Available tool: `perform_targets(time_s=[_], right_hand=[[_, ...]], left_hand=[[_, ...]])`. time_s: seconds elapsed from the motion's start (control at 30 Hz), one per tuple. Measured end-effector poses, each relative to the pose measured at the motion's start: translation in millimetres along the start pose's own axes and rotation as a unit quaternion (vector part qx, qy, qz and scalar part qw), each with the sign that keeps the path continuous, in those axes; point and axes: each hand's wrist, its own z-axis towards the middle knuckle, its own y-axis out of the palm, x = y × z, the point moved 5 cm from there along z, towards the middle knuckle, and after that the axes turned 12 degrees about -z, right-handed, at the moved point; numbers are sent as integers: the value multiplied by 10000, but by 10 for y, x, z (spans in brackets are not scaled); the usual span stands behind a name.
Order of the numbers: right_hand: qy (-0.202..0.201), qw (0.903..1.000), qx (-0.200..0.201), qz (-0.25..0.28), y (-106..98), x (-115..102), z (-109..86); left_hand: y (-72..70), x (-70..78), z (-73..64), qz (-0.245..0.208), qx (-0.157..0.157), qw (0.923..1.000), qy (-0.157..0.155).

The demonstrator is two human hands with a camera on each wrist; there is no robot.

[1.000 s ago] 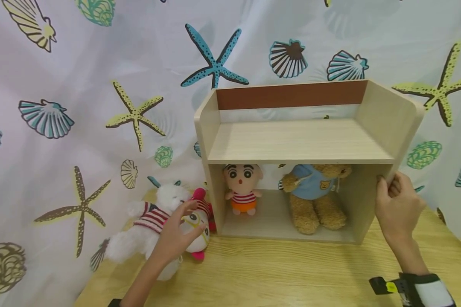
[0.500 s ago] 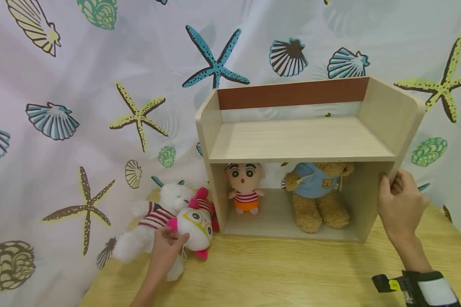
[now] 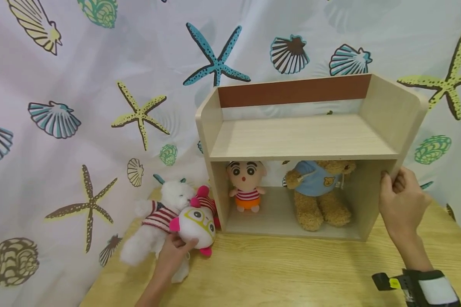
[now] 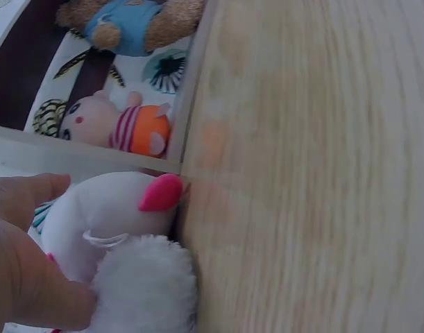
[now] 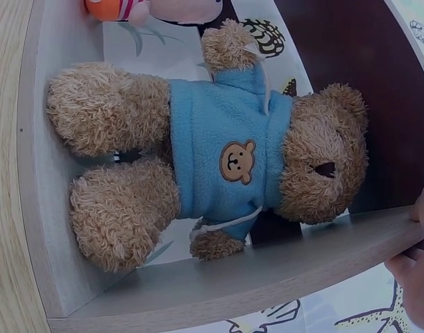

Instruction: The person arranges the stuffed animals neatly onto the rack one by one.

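Left hand (image 3: pixel 173 251) lowered since a second ago, from spread over toys onto yellow-goggled white-and-pink plush (image 3: pixel 196 224), now gripping its head. Plush lies on wood-grain tabletop (image 3: pixel 272 273), eight o'clock from shelf unit (image 3: pixel 303 136). Right hand (image 3: pixel 403 204) grips unit's edge, four o'clock. White teddy (image 3: pixel 161 217) at plush's nine; boy doll (image 3: pixel 247 183), two; brown teddy (image 3: pixel 316 183), doll's three.

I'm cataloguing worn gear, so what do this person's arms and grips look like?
Left grip and right grip are bare, without gloves. No sleeves show on the visible forearms. The right wrist wears a black band with a whitish panel and a small black attachment bearing a yellow mark.
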Motion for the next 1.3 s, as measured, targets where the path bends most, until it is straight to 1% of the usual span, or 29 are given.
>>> perform_targets(time_s=[0.07, 0.13, 0.23, 0.33, 0.47, 0.63, 0.73, 0.9, 0.97, 1.17, 1.3], right_hand=[[27, 10000, 32, 2, 0, -2, 3], [59, 10000, 53, -3, 3, 0, 5], [116, 9999, 42, 26, 8, 9, 1], [149, 9999, 15, 17, 7, 20, -9], [92, 9999, 47, -52, -3, 31, -21], [10, 9999, 88, -106, 9, 41, -18], [4, 9999, 75, -142, 23, 54, -14], [13, 9998, 86, -195, 39, 81, -12], [13, 9997, 95, -203, 42, 88, -14], [-19, 9997, 156, -168, 37, 88, -16], [-39, 9997, 132, -204, 41, 89, -10]], left_hand=[[50, -7, 24, 112, -123, 9999, 4], [100, -25, 48, 175, -168, 9997, -15], [164, -50, 86, 5, -184, 9998, -13], [188, -79, 120, -259, -160, 9993, -223], [211, -103, 167, -616, -156, 9967, -502], [226, -91, 198, -848, -159, 9946, -580], [225, -71, 207, -1105, -135, 9923, -538], [216, -18, 194, -1610, -145, 9861, -374], [202, -6, 185, -1724, -122, 9843, -352], [156, 14, 189, -1766, -43, 9837, -334], [102, 77, 199, -1660, 81, 9859, -197]])
